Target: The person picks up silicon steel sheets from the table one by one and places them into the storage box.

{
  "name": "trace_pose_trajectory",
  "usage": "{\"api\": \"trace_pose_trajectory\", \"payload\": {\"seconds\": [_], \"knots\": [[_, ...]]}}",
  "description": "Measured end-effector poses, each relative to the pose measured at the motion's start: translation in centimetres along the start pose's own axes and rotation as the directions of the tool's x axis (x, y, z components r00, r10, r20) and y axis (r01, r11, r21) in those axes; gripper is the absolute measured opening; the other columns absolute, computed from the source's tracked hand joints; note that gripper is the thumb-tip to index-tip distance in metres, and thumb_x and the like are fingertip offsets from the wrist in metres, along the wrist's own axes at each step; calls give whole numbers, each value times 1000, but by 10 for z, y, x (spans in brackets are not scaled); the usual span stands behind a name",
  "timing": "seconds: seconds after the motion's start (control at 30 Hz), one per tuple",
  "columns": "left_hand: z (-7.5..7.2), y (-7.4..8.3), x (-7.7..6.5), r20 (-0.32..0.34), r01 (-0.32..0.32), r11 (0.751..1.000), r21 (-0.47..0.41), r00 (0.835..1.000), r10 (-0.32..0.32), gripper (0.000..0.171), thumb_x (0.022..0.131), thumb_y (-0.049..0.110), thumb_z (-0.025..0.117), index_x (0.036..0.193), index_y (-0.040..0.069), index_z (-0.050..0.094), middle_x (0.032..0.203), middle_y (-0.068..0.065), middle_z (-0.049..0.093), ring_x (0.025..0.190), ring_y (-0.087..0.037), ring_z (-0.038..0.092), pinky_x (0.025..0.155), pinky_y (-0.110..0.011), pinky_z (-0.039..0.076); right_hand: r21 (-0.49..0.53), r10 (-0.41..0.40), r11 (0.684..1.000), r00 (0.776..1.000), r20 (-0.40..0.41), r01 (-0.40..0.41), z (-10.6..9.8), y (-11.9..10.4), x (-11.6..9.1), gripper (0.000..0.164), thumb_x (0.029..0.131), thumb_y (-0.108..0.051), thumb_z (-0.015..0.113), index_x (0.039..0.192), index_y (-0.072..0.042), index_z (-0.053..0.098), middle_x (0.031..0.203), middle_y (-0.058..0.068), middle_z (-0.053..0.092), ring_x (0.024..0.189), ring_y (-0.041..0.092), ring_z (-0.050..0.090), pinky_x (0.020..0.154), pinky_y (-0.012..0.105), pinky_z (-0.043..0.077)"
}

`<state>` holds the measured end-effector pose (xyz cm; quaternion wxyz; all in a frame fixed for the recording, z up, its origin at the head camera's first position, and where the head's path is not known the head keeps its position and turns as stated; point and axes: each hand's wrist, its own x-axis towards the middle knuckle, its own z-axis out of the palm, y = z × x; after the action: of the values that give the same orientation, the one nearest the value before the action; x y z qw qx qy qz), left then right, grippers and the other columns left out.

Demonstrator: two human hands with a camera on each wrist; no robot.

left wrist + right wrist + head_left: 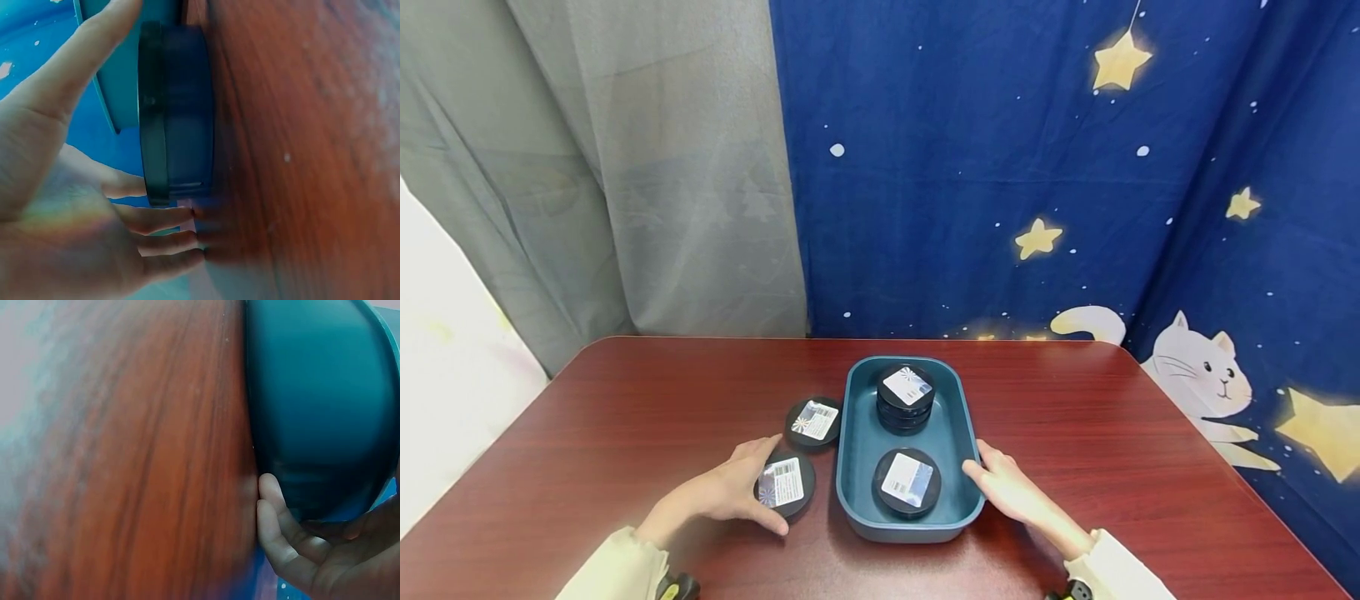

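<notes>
My left hand [730, 485] spreads its thumb and fingers around a round black tub [784, 484] with a white barcode label. In the left wrist view this tub [178, 115] stands on the table between thumb and fingers; a finger appears to touch its side. My right hand [1011, 487] holds the right side of a teal rectangular box [953, 442], thumb at the rim and fingers along the outer wall. Inside the box, a stack of black tubs [906, 398] stands at the far end and a single labelled tub [907, 482] at the near end.
Another labelled black tub [813, 422] lies against the box's left side, just beyond my left hand. All stand on a reddish-brown wooden table [662, 400]. Behind its far edge hang a grey curtain [700, 167] and a blue starry one [940, 208].
</notes>
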<state>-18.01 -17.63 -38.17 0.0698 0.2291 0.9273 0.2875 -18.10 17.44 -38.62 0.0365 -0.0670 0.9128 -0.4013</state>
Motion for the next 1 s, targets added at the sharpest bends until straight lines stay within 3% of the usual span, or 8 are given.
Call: {"api": "trace_pose_trajectory", "payload": {"seconds": [0.2,0.47,0.7,0.83,1.0], "knots": [[5,1,-1,2,13,998,68,1000,-13,109,42,34,85,125,-13,34,125,-35,33,116,-49,29,89,-61,30,8,4,1000,1000,2,-4,0,0,0,33,85,-11,47,115,3,50,106,13,59,91,21,56,85,45,43],[7,2,-1,-46,-11,992,124,999,17,91,42,27,84,116,-7,44,119,-29,41,111,-45,36,84,-60,34,10,1,1000,1000,1,-1,0,0,-1,34,85,-10,47,116,3,50,107,13,59,92,21,56,85,45,42],[6,-2,-2,-105,-51,979,195,992,73,86,40,25,83,110,-8,46,104,-13,49,98,-29,43,82,-46,41,12,2,1000,1000,5,-2,1,-1,-1,34,85,-11,47,116,3,50,106,13,59,91,21,56,84,44,43],[3,-5,-3,-132,-50,982,182,988,74,85,41,23,83,109,-8,45,98,-6,48,92,-22,43,79,-38,42,11,0,1000,1000,3,0,0,-1,-1,34,85,-10,47,116,3,50,107,13,59,92,22,55,85,45,42],[0,-7,-4,-154,-23,993,116,987,41,84,44,20,83,112,-6,43,98,-7,49,90,-20,46,77,-37,42,8,1,1000,1000,2,-1,0,0,0,34,85,-10,47,116,3,50,107,13,59,93,22,55,85,44,42]]}}
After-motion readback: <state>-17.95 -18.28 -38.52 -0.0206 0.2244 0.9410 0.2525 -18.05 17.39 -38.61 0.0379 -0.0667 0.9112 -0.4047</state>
